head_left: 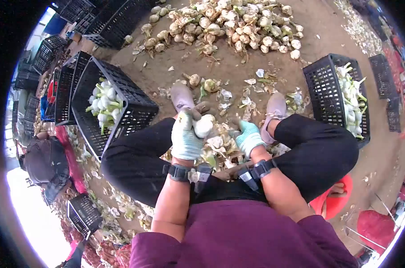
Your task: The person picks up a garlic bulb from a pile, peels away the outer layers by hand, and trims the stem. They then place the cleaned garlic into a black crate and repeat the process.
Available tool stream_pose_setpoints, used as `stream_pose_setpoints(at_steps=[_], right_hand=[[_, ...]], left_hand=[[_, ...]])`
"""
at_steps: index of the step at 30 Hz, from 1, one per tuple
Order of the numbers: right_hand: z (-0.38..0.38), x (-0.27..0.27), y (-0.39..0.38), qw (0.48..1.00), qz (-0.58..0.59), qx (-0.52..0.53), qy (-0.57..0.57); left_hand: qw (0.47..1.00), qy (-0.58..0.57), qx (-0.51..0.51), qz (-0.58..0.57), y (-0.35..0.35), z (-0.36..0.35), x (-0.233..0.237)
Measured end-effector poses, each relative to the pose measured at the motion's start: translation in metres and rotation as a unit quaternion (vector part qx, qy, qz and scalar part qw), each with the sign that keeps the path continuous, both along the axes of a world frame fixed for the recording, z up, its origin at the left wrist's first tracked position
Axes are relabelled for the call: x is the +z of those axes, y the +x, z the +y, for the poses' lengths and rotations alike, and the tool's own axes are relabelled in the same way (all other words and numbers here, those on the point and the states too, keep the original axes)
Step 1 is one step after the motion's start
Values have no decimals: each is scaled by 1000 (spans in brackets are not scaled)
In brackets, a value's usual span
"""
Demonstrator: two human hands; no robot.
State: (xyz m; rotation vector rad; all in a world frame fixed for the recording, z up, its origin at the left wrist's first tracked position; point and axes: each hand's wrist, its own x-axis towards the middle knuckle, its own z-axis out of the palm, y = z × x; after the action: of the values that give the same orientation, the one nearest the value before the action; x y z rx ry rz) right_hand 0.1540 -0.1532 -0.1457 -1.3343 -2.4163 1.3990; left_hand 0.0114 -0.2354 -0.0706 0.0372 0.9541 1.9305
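Observation:
Between my knees, my left hand, in a pale green and white glove with dark fingertips, is wrapped round a white garlic bulb. My right hand, gloved the same way, is to the right, apart from the bulb. Its fingers are curled, and what they hold, if anything, is too small to make out. Loose peelings lie on the ground between and below the hands. A few unpeeled bulbs rest just beyond my shoes.
A large heap of garlic lies ahead. Black crates with peeled garlic stand at the left and right. More crates are stacked at the far left, where another person crouches. A red stool-like object is at the lower right.

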Motion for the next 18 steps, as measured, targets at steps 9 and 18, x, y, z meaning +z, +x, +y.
stream_pose_setpoints(at_steps=[9,18], right_hand=[[1,86,-12,941,261,-4,-218],[-2,87,-11,965,192,-16,-176]], left_hand=[[993,14,-68,91,-14,-2,-13],[957,-81,-167,223,-5,1,10]])
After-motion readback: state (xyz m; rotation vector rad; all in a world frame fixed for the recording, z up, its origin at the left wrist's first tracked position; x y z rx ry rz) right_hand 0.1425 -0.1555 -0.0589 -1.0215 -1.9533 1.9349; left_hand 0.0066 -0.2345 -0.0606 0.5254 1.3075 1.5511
